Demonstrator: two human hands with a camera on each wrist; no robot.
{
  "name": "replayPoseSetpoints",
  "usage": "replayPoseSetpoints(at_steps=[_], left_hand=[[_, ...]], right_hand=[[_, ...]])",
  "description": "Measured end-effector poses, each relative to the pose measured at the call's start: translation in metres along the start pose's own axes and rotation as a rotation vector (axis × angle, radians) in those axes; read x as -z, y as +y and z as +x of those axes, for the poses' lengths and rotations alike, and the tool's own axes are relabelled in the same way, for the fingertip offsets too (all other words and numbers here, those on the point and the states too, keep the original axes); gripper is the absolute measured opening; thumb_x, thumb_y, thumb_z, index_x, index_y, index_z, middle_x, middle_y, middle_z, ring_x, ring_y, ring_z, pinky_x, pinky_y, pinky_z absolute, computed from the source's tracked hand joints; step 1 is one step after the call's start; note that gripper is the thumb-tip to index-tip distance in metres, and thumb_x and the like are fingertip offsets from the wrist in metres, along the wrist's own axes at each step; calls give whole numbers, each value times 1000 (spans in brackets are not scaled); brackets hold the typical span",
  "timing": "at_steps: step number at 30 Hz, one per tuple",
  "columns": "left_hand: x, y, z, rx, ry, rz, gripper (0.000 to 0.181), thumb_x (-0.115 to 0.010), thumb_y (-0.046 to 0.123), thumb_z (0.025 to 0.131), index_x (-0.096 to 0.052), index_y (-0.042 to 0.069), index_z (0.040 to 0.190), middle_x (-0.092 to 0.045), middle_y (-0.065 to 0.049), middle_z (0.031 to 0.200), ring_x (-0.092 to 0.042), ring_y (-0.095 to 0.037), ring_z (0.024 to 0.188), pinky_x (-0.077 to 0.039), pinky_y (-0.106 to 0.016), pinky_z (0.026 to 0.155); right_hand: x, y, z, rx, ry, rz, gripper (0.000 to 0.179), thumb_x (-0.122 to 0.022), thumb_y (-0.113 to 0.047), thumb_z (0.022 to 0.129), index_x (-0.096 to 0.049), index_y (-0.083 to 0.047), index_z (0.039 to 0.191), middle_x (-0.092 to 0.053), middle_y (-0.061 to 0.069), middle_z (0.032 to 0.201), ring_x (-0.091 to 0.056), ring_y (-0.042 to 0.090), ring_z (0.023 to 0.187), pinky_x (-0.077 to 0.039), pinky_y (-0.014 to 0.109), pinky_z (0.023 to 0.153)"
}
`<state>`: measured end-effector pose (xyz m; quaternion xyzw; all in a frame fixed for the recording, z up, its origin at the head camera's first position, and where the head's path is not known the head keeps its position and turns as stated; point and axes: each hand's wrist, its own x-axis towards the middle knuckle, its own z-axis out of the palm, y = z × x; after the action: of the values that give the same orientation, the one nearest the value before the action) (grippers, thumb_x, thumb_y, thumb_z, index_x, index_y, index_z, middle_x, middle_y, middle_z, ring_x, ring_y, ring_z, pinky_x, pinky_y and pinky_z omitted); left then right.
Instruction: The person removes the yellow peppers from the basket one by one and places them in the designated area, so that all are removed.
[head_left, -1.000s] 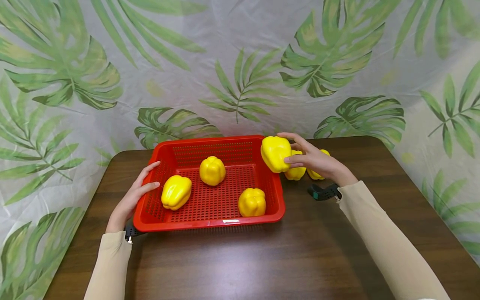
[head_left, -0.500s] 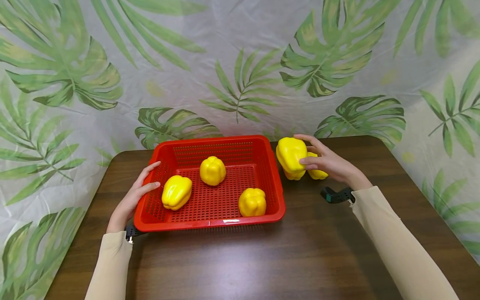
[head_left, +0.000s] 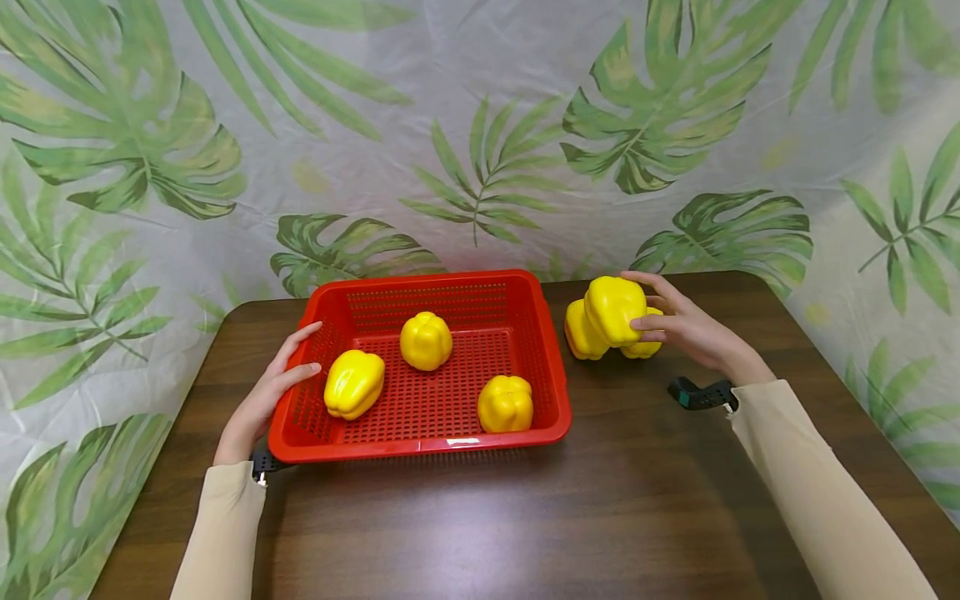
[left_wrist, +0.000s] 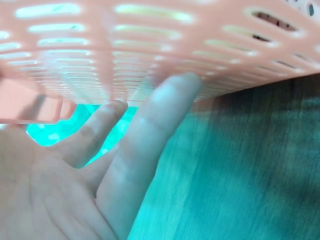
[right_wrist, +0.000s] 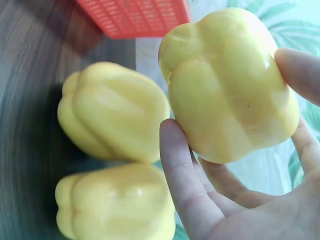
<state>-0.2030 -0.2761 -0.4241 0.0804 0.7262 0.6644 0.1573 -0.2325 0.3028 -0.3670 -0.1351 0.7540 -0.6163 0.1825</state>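
Note:
My right hand (head_left: 693,329) grips a yellow bell pepper (head_left: 612,310) between thumb and fingers, above the table right of the red basket. Below it lie two more yellow bell peppers, a left one (head_left: 582,335) and a right one (head_left: 642,347), partly covered by the held one in the head view. The right wrist view shows both, the nearer pepper (right_wrist: 115,112) and the other pepper (right_wrist: 115,202), side by side. My left hand (head_left: 262,396) holds the basket (head_left: 420,450) at its left rim, with straight fingers (left_wrist: 145,135) against its slotted outer wall in the left wrist view.
Inside the basket sit three yellow bell peppers: one at the left (head_left: 354,385), one at the back (head_left: 425,342) and one at the front right (head_left: 506,404). The dark wooden table (head_left: 465,533) ends at a leaf-patterned cloth (head_left: 480,150) behind.
My right hand has carried its bell pepper rightward from the basket's right rim to above the peppers on the table. The left hand and the basket stay put.

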Motion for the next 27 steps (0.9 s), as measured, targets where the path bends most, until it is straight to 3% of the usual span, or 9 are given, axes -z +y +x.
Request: replayPoseSetpoints(at_steps=[12,27], left_hand=[[1,-1,1,4,5,8,61,-47,20,100,-16,29,152,-17,-17,150,-50,-17,114,-52,-38,85],[1,-1,1,8,10,7,62,-48,20,100,-16,30,152,-16,-16,151,-48,-20,116,-52,-38,85]], right_hand=[[21,14,-17,4,56,-48,65,-52,-9,98,-19,-28,152,-19,23,147,-49,13,112,-50,30,87],[47,33,-37,72,115,14,63,-47,0,98,-23,-26,150,-35,4,129,-54,11,103,-51,23,81]])
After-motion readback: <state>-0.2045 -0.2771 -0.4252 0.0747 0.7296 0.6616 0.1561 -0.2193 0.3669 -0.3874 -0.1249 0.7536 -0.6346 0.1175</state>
